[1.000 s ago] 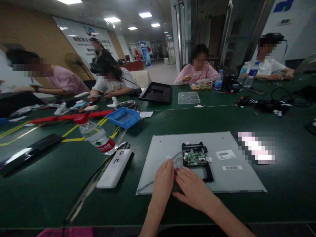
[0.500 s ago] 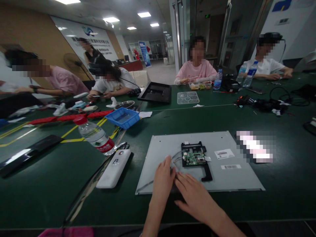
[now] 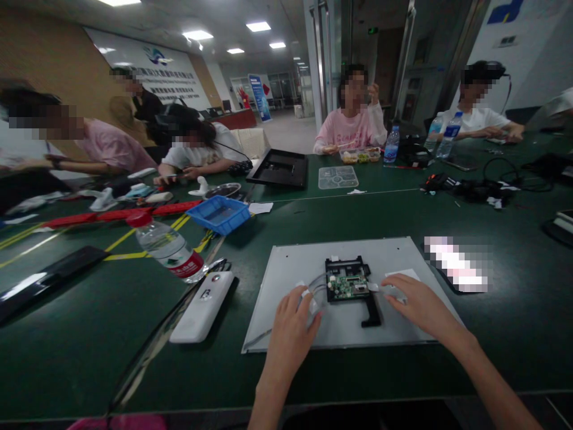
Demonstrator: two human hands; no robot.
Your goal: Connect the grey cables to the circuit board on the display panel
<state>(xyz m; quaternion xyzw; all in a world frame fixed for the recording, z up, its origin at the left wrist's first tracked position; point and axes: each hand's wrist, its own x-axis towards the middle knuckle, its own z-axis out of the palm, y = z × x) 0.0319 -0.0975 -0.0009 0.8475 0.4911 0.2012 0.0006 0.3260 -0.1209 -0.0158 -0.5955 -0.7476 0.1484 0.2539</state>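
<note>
A flat grey-white panel lies in front of me, resembling the back of a display. A green circuit board sits on it in a black bracket. Thin grey cables run from the board's left side toward clear tape beside my left hand. That hand is open over the panel's left part, thumb apart from the curved fingers. My right hand hovers right of the board, fingers stretched and thumb apart, beside a small white tab. It partly covers the white label.
Left of the panel are a white power bank, a tilted water bottle and a blue tray. A phone with a blurred screen lies right. Across the green table stands a black casing; several people sit around.
My hands have moved apart. The right one went from beside the left, at the cables, to the board's right side; the left stays near the cables with its thumb now spread.
</note>
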